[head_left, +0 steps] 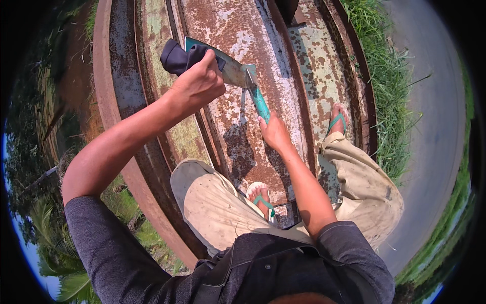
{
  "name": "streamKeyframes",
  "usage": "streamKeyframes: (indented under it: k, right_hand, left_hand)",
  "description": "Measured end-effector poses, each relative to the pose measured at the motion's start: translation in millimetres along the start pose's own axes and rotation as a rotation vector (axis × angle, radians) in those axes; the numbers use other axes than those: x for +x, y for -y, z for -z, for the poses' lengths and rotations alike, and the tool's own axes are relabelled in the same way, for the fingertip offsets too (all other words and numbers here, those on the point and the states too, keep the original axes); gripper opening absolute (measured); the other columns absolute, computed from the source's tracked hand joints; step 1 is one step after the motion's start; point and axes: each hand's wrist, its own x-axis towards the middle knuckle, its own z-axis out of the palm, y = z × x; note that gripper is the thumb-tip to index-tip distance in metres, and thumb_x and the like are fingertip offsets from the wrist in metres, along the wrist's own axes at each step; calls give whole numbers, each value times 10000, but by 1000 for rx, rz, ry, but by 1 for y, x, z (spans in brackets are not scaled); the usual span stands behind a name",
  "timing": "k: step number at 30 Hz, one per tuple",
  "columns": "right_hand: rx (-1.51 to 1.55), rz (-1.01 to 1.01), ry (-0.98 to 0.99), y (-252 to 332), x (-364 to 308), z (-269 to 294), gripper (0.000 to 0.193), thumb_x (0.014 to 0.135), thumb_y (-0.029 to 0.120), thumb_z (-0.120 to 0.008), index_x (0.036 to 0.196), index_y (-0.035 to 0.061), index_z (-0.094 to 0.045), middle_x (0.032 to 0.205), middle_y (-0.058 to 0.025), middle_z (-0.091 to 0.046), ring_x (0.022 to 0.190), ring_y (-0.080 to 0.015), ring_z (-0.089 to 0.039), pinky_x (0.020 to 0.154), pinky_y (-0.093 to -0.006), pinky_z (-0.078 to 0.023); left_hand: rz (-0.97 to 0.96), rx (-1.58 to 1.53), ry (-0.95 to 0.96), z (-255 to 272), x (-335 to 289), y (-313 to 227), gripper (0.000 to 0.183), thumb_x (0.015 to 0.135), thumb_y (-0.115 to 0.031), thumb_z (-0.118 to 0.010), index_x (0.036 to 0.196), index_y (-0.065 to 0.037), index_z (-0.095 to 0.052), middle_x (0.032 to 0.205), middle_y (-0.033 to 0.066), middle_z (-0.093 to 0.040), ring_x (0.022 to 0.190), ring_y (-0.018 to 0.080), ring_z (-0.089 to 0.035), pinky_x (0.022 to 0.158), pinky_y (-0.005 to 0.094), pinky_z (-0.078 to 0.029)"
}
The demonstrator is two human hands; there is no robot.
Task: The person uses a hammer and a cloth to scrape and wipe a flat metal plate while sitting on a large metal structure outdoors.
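Observation:
My right hand (276, 133) is closed around the teal handle (260, 104) of a hand tool with a broad, flat metal blade (234, 70). The blade runs up and to the left from the handle, with teal paint on its edge and near its base. My left hand (200, 81) grips a bunched dark cloth (178, 57) and presses it over the far part of the blade. The fingers of this hand are mostly hidden behind its back and the cloth. Below the tool lies rusty metal with peeling pale paint (253, 30).
Raised metal ribs (298, 91) and a curved rusty rim (107, 96) run along the structure I sit on. My sandalled feet rest on it, the left foot (260, 198) nearer than the right foot (338, 119). Grass (382, 66) and a paved road (430, 126) lie to the right.

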Motion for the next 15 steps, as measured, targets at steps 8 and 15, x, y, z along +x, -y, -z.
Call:
streamKeyframes:
  k: [8,15]
  right_hand:
    - [-2,-25,33,8,0,0,498,1013,370,-548,1159,-106,-533,961,-358,-677,933,-518,-680,840,-580,-527]
    - [-69,-2,-24,5,-6,6,475,1010,366,-567,1141,-90,-538,946,-369,-672,916,-536,-668,810,-585,-515]
  left_hand:
    - [266,-289,-147,-34,-51,-10,479,869,-136,-587,1338,-38,-599,1419,138,-586,1406,303,-470,1237,521,-253]
    - [904,-788,-816,-28,-91,-31,722,886,-249,-755,1520,-90,-449,1527,157,-479,1463,350,-387,1192,490,-299]
